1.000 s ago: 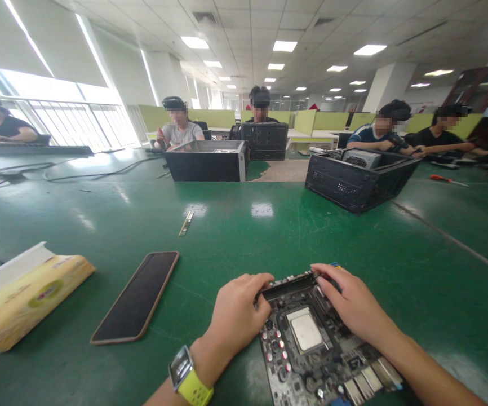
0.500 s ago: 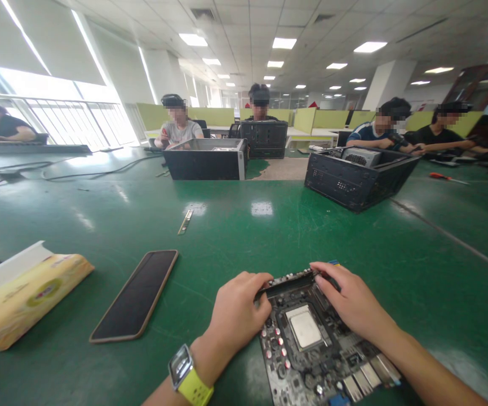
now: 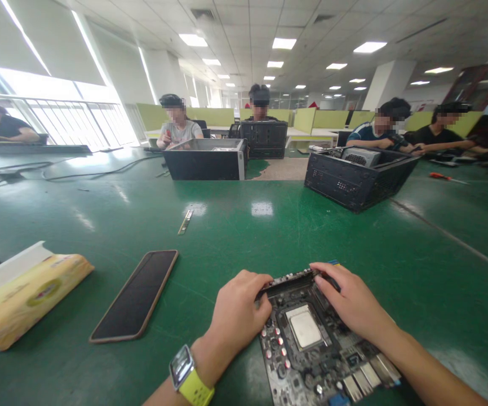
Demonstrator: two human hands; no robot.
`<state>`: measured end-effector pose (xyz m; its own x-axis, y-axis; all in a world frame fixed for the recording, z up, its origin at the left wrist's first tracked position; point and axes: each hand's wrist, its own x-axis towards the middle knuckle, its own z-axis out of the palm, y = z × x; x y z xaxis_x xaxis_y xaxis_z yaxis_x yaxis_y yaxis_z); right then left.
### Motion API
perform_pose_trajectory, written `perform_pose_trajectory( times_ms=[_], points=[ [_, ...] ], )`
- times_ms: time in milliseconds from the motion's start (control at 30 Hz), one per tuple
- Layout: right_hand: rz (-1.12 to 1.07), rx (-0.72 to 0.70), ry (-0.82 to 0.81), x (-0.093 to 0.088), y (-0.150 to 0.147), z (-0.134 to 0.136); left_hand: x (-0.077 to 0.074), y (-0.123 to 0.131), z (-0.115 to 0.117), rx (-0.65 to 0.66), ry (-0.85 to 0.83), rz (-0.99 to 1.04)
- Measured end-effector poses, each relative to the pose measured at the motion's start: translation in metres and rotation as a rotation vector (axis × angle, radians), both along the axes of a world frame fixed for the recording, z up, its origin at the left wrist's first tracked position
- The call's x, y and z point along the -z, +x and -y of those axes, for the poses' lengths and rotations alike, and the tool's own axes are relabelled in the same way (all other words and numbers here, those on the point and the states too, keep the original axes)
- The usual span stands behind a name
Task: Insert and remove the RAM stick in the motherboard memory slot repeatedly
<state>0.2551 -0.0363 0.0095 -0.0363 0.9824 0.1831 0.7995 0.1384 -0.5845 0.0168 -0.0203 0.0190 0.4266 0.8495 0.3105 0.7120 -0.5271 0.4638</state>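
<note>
Green worktop runs out of frame at the bottom, near edge not visible. Two computer cases toward its far edge, one left of centre, one right; insides mostly hidden by their walls. Motherboard toward the near edge, right of centre, bottom cut off by the frame, right part under the right forearm. Tissue pack cut off at left. Left hand arched, thumb and fingers clamped on the motherboard's far left corner; right hand reaches in from the right, pinching its far right end, exact fingertip contacts hidden. Phone flat, left of left hand. Memory stick beyond it. Open room from the motherboard's far edge up to the cases.
</note>
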Motion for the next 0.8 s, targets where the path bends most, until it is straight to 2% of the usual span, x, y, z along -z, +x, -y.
perform_pose_trajectory(
  times_ms=[367, 800],
  points=[
    [-0.014, 0.003, 0.015, -0.0011, -0.0010, 0.0003, -0.0002, -0.0007, -0.0009, -0.001, 0.002, -0.017],
    [-0.048, -0.005, 0.028, 0.0010, 0.0012, -0.0066, 0.0032, -0.0070, -0.0063, -0.065, 0.022, 0.125]
  ],
)
